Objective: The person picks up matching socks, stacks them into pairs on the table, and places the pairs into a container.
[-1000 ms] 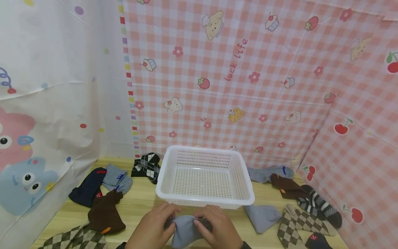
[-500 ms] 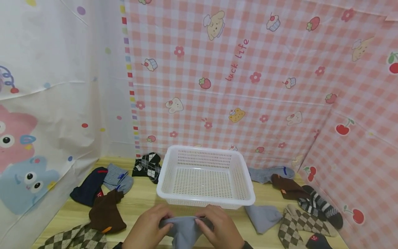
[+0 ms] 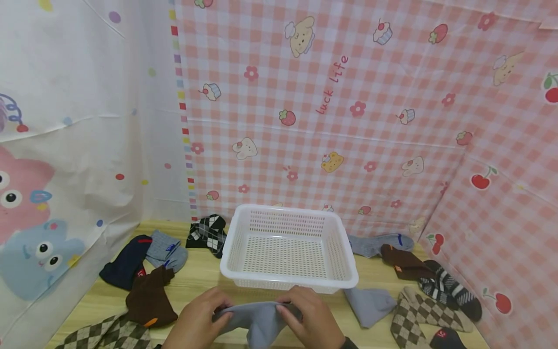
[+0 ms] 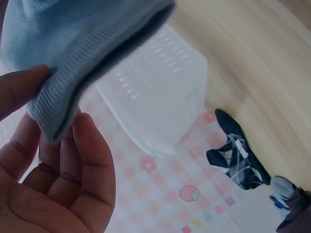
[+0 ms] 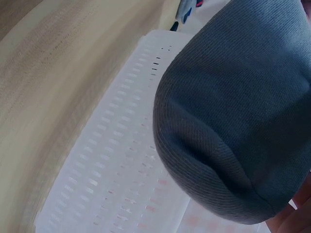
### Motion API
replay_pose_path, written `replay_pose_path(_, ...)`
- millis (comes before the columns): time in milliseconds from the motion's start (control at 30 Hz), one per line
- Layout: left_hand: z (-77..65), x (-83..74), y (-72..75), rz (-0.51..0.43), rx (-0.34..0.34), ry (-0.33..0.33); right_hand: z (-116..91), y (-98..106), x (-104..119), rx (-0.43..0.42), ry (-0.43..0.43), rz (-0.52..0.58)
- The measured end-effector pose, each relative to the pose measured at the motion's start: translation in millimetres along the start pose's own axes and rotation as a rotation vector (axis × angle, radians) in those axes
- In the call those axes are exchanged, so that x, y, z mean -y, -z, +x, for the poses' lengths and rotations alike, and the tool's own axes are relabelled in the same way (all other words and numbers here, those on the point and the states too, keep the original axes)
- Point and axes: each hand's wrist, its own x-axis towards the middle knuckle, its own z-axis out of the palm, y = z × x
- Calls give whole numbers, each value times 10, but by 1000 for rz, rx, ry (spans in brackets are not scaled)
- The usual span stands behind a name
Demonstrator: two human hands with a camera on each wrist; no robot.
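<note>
A plain grey sock [image 3: 261,322] is stretched sideways between both hands at the front of the table, in front of the basket. My left hand [image 3: 198,317] pinches its left end between thumb and fingers; the left wrist view shows the ribbed cuff [image 4: 63,102] between them. On the other end, my right hand [image 3: 311,317] pinches the sock with thumb on the near side. The right wrist view is largely filled by the sock's rounded grey fabric [image 5: 233,107], with only a bit of the fingers [image 5: 291,221] at the edge. Another grey sock [image 3: 369,305] lies to the right of my right hand.
Behind the hands stands a white perforated basket [image 3: 289,283]. Left on the table are a brown sock [image 3: 150,300], navy sock [image 3: 124,264], light grey-blue sock [image 3: 165,249], black argyle sock [image 3: 207,232] and beige checked sock [image 3: 106,334]. Right lie a brown sock [image 3: 405,261] and several others.
My left hand has moved left, away from the right one, and the grey sock between them is stretched wider. My right hand has barely moved.
</note>
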Motion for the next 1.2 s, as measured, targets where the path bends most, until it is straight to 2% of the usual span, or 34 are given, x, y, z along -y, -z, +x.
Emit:
replay_pose_path(200,-22,58,23,6,4,92,-10,18,-10,-7,-15,2)
replay_pose_path(367,-71,89,29,27,-60,100,-21,25,-4,-8,-24,10)
replay_pose_path(467,-92,87,47,25,-99,108,-19,35,18,2,-61,6)
replay_pose_path(700,-111,6,119,-9,-218,128,-3,52,55,22,-124,26)
replay_pose_path(867,-128,-54,171,-25,-333,70,12,46,54,-1,-85,71)
replay_pose_path(1033,-118,-112,222,-37,-407,-1,23,35,59,-19,-43,78)
replay_pose_path(1200,-90,-174,259,-17,-490,-105,16,6,54,-15,-35,91)
